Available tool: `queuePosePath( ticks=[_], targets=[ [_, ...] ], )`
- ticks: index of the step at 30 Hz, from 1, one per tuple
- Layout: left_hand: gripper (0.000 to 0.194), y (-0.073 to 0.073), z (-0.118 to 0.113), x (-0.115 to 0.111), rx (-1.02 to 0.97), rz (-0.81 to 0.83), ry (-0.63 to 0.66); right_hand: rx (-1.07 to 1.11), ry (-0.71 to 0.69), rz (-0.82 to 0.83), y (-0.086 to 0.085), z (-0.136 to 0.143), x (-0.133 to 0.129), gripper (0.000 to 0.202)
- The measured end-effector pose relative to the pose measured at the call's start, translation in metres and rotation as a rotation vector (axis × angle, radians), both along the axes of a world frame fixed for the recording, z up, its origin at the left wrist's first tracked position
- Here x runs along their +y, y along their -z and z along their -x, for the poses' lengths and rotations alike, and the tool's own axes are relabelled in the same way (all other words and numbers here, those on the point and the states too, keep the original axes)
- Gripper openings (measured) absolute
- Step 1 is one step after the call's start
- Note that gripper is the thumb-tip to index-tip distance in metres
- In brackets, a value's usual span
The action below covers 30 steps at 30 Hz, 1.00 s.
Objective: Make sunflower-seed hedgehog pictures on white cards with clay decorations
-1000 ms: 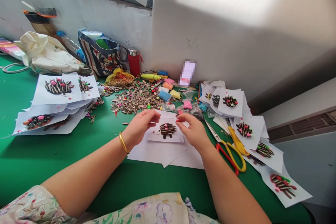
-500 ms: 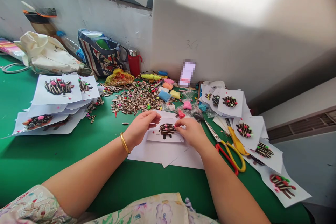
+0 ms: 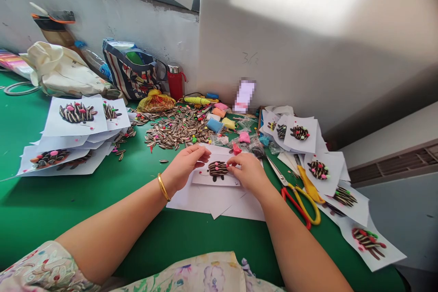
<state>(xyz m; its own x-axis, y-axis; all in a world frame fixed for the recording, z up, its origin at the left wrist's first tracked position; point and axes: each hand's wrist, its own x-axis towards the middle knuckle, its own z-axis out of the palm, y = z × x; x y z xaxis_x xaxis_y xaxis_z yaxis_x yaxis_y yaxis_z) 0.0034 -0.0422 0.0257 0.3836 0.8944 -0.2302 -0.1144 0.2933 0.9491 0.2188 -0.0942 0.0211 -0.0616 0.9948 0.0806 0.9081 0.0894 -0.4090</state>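
Green-covered worktable (image 3: 78,210) against a pale wall (image 3: 290,59). Far side: heap of striped sunflower seeds (image 3: 178,127), red flask (image 3: 175,84). Right: open scissors (image 3: 280,174), yellow utility knife (image 3: 310,185). Near centre: one white card (image 3: 201,179) on loose white sheets (image 3: 219,207), bearing a seed-built hedgehog (image 3: 218,169) with small pink balls. Left hand (image 3: 179,169): at the card's far-left side, fingers loosely curled, narrow gap; grip on anything cannot be told. Right hand (image 3: 251,174): thumb and forefinger close together at the hedgehog's right end; whether they pinch something is unclear. Just changed — right fingertips, a second ago clear of the figure, now meet its edge; work appears centred there.
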Motion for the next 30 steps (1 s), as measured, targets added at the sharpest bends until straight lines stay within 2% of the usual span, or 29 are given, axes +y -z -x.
queuePosePath(
  ticks=[10,19,23,27,30],
  targets=[
    [0.031,0.000,0.000,0.000,0.001,0.003,-0.007,-0.003,0.020,0.036,-0.003,0.000,0.000,0.013],
    [0.030,0.000,0.000,0.000,-0.004,0.017,-0.012,0.034,0.012,-0.007,0.000,-0.002,0.002,0.013],
    [0.030,0.000,0.000,0.001,-0.008,0.021,-0.012,0.033,0.110,-0.104,0.003,-0.015,0.003,0.017],
    [0.033,0.000,0.000,0.000,0.004,0.011,-0.007,-0.150,0.279,-0.241,0.009,-0.020,0.007,0.033],
    [0.033,0.000,-0.001,-0.001,0.022,-0.001,0.001,-0.249,0.314,-0.241,0.014,-0.019,0.012,0.040]
  ],
)
